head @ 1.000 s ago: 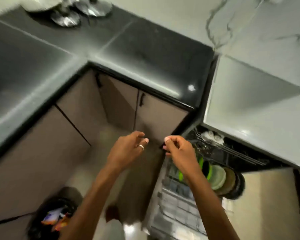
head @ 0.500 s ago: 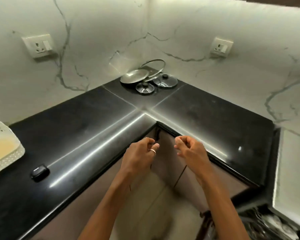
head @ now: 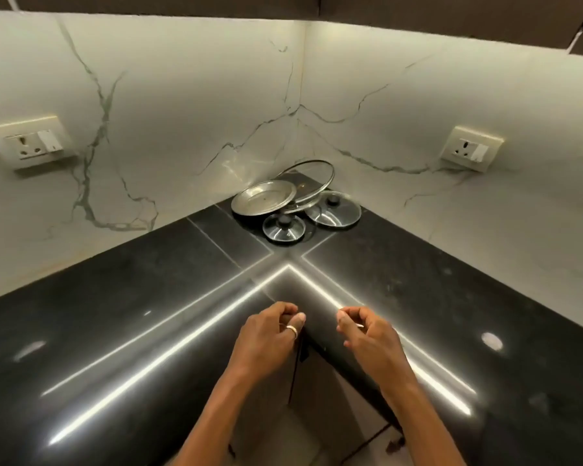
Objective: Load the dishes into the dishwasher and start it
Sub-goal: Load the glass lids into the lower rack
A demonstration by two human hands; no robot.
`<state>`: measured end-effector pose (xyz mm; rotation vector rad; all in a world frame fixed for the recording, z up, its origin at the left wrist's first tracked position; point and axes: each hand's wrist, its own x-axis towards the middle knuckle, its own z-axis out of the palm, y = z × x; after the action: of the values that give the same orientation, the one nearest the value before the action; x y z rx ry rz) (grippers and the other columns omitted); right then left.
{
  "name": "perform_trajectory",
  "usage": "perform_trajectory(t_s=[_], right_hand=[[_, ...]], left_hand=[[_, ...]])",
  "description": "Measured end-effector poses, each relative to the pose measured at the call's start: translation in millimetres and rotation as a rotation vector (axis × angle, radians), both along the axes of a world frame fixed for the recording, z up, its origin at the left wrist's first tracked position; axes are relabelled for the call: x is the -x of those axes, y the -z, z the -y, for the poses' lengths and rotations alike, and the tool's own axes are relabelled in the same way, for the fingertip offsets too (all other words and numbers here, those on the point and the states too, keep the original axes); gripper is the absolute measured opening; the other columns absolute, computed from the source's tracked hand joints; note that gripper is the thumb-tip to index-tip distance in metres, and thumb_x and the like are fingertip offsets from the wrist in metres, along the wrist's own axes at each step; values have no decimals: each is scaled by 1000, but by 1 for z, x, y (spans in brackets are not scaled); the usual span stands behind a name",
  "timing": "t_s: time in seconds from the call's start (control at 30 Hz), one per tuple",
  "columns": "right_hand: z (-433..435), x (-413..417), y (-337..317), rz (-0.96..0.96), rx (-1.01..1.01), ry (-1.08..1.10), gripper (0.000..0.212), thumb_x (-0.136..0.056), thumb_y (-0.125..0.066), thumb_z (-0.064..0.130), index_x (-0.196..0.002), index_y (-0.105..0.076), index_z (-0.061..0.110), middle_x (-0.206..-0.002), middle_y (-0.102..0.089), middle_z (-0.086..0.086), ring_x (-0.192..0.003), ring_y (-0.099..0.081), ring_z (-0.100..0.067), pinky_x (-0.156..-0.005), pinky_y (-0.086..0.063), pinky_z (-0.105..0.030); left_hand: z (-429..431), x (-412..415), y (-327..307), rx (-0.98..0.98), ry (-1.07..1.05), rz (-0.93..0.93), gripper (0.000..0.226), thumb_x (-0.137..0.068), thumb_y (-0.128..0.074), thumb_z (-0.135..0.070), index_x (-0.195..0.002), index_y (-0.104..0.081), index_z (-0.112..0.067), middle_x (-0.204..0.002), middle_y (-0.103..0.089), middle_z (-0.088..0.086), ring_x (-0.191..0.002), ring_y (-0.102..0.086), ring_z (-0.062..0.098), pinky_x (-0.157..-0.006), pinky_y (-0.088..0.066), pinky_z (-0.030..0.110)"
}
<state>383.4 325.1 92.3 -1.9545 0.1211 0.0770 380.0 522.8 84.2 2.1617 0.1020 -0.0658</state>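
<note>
Risk: the large glass lid (head: 312, 178) leans on the round steel plate (head: 262, 198). Pulling a lower piece first would likely send it sliding.

All pieces are round, with no long axis. The two small knobbed glass lids (head: 284, 229) lie flat, knobs up, in the back corner of the black polished countertop (head: 115, 314).

Left hand (head: 270, 341) and right hand (head: 371, 338) hover well short, fingers curled, gripping nothing visible. The dishwasher is out of view.

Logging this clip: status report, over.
Left hand, right hand: fingers curled, nothing seen held. Dishwasher out of view. Lids in countertop corner, untouched.
</note>
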Motion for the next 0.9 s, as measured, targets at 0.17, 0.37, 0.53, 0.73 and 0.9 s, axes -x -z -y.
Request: perform_trajectory(t_s=[0.17, 0.37, 0.53, 0.73, 0.9], right_hand=[[23, -73, 7, -27, 33, 15, 9, -95, -66, 37, -93, -72, 31, -87, -74, 15, -87, -70, -2, -87, -60, -42], [26, -144, 21, -105, 31, 27, 9, -95, -67, 34, -92, -73, 29, -88, -75, 13, -88, -71, -4, -88, -59, -43], [7, -216, 26, -150, 32, 53, 8, -95, -67, 30, -90, -73, 27, -84, -74, 11, -85, -72, -8, -87, -58, -48], [-18, -291, 18, -142, 46, 22, 9, -97, -63, 30, -92, -71, 30, -87, -74, 10, -86, -72, -7, -86, -60, -43], [-26, -322, 24, -154, 31, 48, 9, -97, -63, 29, -93, -72, 29, -87, -74, 9, -86, -73, -10, -84, -60, -43]], left_hand=[[11, -60, 20, 74, -5, -50, 26, -96, -60, -47, -119, -66, -36, -103, -70, -21, -95, -64, -9, -84, -53, 14], [8, -137, 44, 178, -13, -161, 16, -96, -61, -46, -111, -65, -40, -103, -73, -17, -95, -68, -3, -90, -56, 27], [-7, -222, 57, 298, -56, -224, 9, -97, -62, -38, -105, -66, -35, -95, -76, -17, -87, -71, 1, -88, -58, 35], [-32, -320, 66, 478, -228, -275, 9, -100, -58, -28, -103, -66, -25, -98, -75, -6, -88, -71, 10, -78, -54, 29], [-66, -381, 92, 598, -501, -323, 23, -97, -61, -37, -95, -61, -14, -95, -71, 5, -89, -67, 18, -78, -54, 39]])
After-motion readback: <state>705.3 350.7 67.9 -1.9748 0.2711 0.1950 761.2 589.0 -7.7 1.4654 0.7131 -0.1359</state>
